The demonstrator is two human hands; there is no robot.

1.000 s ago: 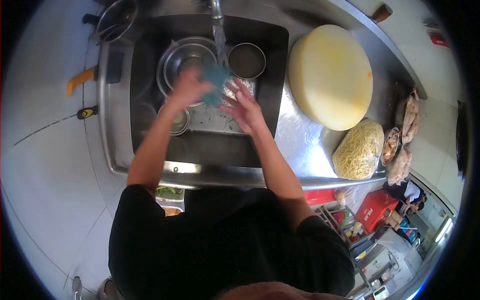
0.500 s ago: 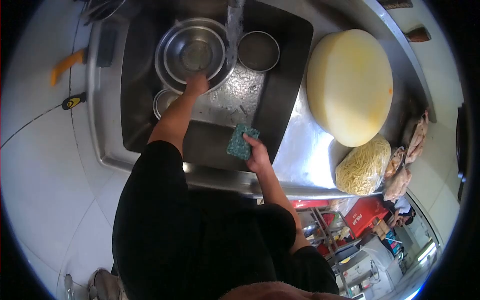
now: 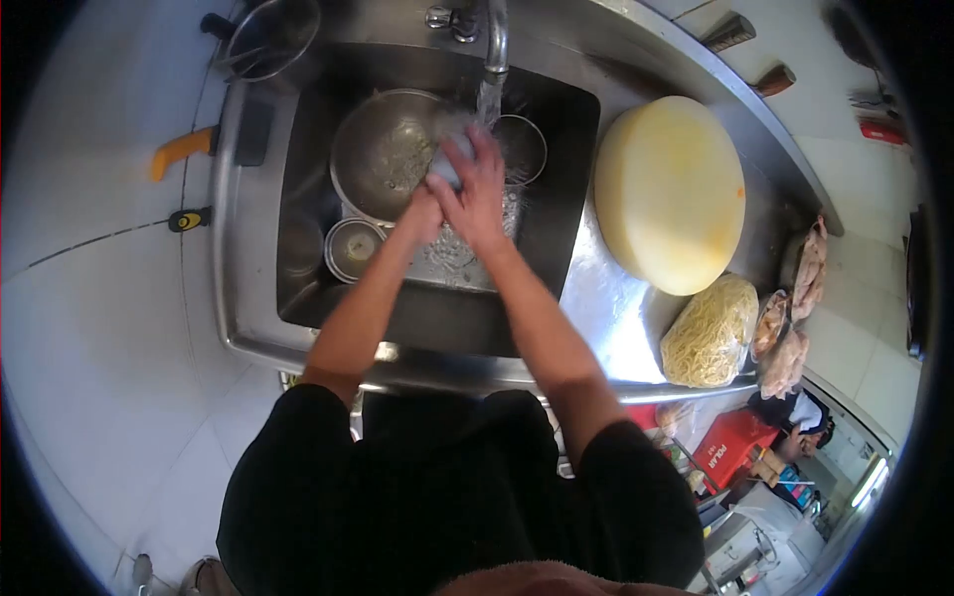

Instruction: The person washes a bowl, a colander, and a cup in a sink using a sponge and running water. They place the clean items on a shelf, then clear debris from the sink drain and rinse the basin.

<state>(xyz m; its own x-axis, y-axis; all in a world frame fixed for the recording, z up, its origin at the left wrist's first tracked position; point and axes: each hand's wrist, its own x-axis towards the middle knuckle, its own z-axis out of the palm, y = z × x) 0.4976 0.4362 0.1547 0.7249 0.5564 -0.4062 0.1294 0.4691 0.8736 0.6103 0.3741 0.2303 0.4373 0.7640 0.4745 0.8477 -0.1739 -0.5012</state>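
Observation:
Water runs from the tap (image 3: 497, 50) onto a shiny grey rounded thing (image 3: 449, 164), which looks like the small metal bowl; splash and fingers hide much of it. My left hand (image 3: 425, 214) is closed at its near edge. Over its right side lies my right hand (image 3: 479, 194), fingers apart, touching the bowl. Just behind and left of them a large metal bowl (image 3: 363, 164) holds some water. No green scouring pad shows now. To the right of my hands stands a round metal container (image 3: 522, 149).
Small stacked bowls (image 3: 353, 248) stand at the sink's left (image 3: 298, 214). On the right counter are a large round yellowish block (image 3: 671, 194), a bag of noodles (image 3: 711, 333) and raw meat (image 3: 785, 363). An orange handle (image 3: 184, 151) juts out left of the rim.
My left hand has lifted the small bowl out of the large one, toward the water. My right hand has moved up from the near side to join it; the green pad is out of sight.

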